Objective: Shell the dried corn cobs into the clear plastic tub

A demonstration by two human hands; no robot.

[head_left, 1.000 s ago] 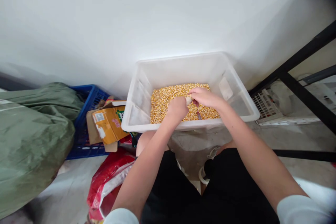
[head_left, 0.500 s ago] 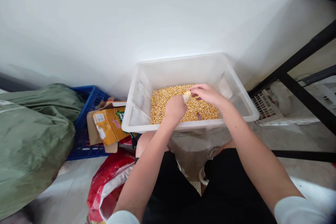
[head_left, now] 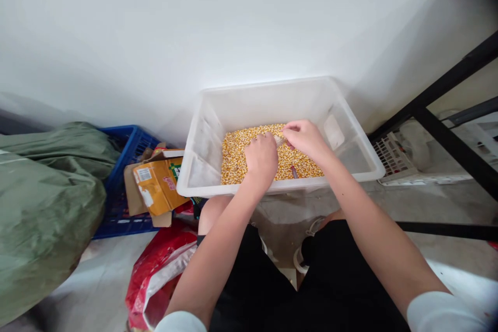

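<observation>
A translucent plastic tub (head_left: 210, 190) stands in front of my knees, its floor covered with loose yellow corn kernels (head_left: 237, 158). My left hand (head_left: 262, 158) is closed round a pale corn cob (head_left: 279, 140) just above the kernels, and its fingers hide most of it. At the cob's far right end, the fingertips of my right hand (head_left: 305, 139) are pinched together, touching it. Among the kernels near the tub's front wall lies a small dark reddish stick-like piece (head_left: 294, 172).
Left of the tub are a torn orange carton (head_left: 161, 187), a blue crate (head_left: 112, 212) and a large green sack (head_left: 50, 218). A red and white bag (head_left: 163, 275) lies by my left leg. A black metal frame (head_left: 447, 140) and a white basket (head_left: 395, 158) stand right.
My right hand's fingers have drawn together from a looser spread into a pinch at the cob. My left hand has turned slightly, its knuckles now more upward, and less of the cob shows.
</observation>
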